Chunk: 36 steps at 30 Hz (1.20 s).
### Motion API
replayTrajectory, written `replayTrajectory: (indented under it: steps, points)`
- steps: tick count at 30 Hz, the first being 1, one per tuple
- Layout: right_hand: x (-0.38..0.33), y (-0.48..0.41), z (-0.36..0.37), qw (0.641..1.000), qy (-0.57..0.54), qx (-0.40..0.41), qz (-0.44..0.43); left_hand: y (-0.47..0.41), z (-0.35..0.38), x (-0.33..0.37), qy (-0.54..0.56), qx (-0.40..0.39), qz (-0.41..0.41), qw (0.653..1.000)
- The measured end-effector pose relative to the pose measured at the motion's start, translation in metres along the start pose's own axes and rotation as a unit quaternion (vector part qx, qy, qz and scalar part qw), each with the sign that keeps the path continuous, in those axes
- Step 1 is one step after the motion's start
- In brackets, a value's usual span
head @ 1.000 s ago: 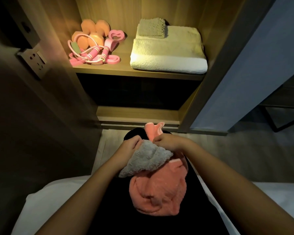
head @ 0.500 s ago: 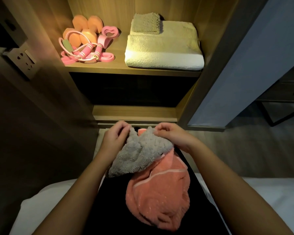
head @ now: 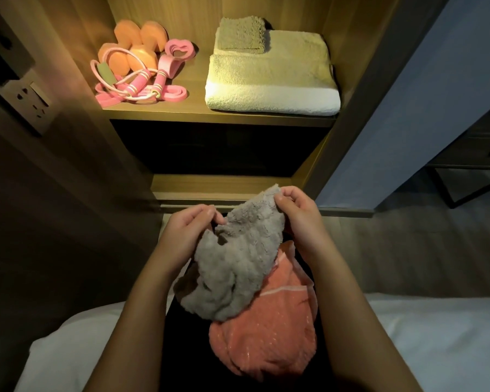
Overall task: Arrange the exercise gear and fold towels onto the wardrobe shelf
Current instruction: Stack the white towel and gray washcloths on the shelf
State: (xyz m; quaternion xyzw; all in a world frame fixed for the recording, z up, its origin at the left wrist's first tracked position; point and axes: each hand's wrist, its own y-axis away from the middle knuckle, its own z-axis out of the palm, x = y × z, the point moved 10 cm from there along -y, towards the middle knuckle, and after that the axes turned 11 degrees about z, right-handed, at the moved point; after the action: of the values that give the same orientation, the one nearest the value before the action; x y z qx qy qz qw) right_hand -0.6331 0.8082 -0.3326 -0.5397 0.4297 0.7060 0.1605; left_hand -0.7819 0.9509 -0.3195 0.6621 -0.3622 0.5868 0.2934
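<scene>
- Shelf (head: 198,80): lit wood, with gear on the left and towels on the right.
- Cream towel (head: 272,77): one terry rectangle, folded, long axis left to right. One small towel (head: 242,33), folded, lies on its rear left corner.
- Pink towel (head: 269,335): one, crumpled on the lap.
- Grey towel (head: 238,261): one, fluffy, unfolded, over the pink towel. Its long axis runs from upper right to lower left.
- Right hand (head: 297,213) pinches its top corner; left hand (head: 181,236) grips its left edge.
- Two orange dumbbells (head: 133,49); one pink rope (head: 137,86).
</scene>
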Motion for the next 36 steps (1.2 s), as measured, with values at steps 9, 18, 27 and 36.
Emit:
replayTrajectory:
  steps: [9,18,27,36]
  points:
    - [-0.025,0.013,0.021,0.995,-0.030,-0.085,-0.034,-0.021,0.032,0.013,-0.093,-0.117,0.019,0.989]
    - [-0.058,-0.006,-0.034,0.997,-0.020,0.053,-0.054,-0.033,0.016,0.028,-0.272,-0.191,-0.007,0.943]
    - [-0.115,-0.011,-0.073,0.983,-0.072,0.128,-0.109,-0.067,-0.054,0.070,-0.228,-0.036,0.035,0.972]
    - [-0.156,-0.021,-0.095,0.982,-0.028,0.146,-0.117,-0.090,-0.091,0.095,0.060,0.190,0.085,0.976]
